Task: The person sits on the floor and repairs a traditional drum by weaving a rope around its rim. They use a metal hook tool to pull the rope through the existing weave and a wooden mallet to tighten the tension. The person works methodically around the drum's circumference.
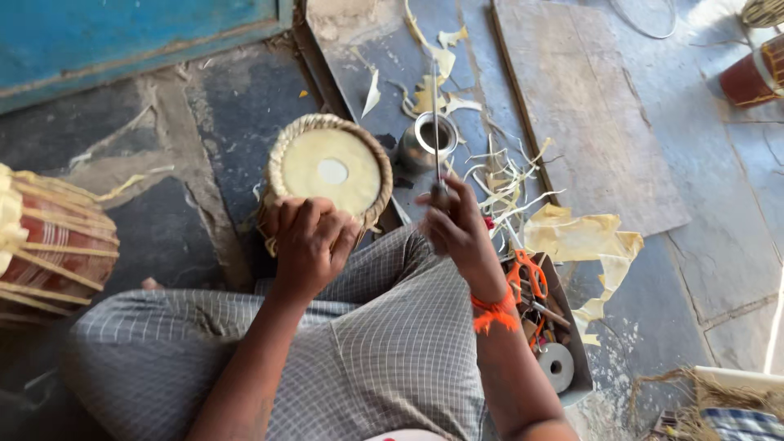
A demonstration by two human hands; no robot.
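Left hand: my left hand (309, 242) grips the near rim of the small drum (331, 175), fingers curled tight over the woven edge, so it sits firm against my knee.
Right hand: my right hand (457, 224) is closed around the handle of a thin metal tool (435, 122) that points up and away from me.
Drum: it stands just past my checked cloth (392, 343), pale skin face up, with a small light spot in the middle.
How to do it well: I think I should keep the drum from turning and bring the thin tip in slowly, so it does not poke the skin.
Beside me: orange scissors (529, 273) and a roll of tape (556, 363) lie in a tray at my right.
Farther off: a steel cup (426, 139) stands near the pale strips (506, 184), and a bigger drum (49, 245) lies at my left.
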